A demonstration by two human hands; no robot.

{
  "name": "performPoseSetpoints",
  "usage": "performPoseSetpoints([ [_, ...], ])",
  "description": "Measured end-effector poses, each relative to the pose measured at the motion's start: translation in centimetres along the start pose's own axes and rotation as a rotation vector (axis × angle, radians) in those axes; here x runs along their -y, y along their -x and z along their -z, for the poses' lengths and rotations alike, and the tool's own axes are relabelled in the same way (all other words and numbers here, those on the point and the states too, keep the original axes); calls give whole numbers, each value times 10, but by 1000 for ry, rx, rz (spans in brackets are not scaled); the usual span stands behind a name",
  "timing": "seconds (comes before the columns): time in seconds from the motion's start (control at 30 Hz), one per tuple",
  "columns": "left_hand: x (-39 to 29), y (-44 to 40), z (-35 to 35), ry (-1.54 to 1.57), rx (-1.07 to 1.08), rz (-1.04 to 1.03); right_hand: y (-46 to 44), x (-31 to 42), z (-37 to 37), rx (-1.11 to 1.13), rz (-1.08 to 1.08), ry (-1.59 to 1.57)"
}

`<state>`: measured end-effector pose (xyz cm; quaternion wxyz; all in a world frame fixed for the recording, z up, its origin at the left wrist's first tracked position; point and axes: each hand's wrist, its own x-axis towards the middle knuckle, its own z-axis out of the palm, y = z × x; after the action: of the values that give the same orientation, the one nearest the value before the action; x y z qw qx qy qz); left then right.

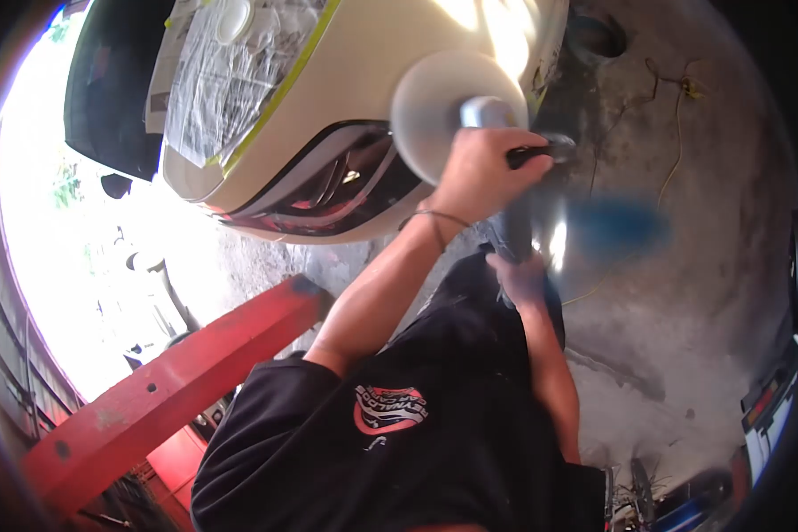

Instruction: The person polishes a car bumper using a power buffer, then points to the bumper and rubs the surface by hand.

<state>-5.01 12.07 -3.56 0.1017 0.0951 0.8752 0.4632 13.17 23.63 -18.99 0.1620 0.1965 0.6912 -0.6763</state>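
Observation:
My left hand [492,168] is wrapped round the front of a power polisher, over its black handle [532,156]. Below it, my right hand [519,277] is closed round the rear grip of the dark polisher body [512,226]. The polisher's round white pad [426,115] is blurred and lies against or very close to the cream car panel [355,80], just beside the dark-lensed car light [328,182]. Whether the pad touches the panel I cannot tell.
Plastic sheet and newspaper [230,80], edged with green tape, cover part of the car. A red beam [177,377] stands at the left. A blurred blue object [616,229] is right of the polisher. A thin cable [678,146] crosses the concrete floor [709,222].

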Motion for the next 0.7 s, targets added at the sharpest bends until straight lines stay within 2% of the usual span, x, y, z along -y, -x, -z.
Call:
performPoseSetpoints([
  [0.07, 7, -25, -33, 0, 66, -59, -2, -4, 10, 8, -344, -181],
  [0.2, 6, -70, -46, -224, 115, -154, -23, 15, 10, -27, -318, -355],
  [0.27, 5, -89, -31, -134, 41, -182, -48, 32, 10, -1, -234, -315],
  [0.33, -2, -103, 2, -130, 11, -129, -75, 45, 9, 59, -278, -216],
  [0.4, -11, -105, 49, -187, -78, -134, -98, 63, -7, 29, -32, 43],
  [0.5, -12, -109, 107, -79, -200, -110, -106, 132, -23, 46, 53, 184],
  [0.53, -16, -105, 121, -36, -229, -74, -108, 145, -29, 26, 46, 172],
  [0.6, -21, -103, 138, 8, -273, -7, -116, 162, -35, 155, 11, 242],
  [0.7, -13, -114, 133, 16, -266, 4, -125, 154, -34, 185, 7, 149],
])
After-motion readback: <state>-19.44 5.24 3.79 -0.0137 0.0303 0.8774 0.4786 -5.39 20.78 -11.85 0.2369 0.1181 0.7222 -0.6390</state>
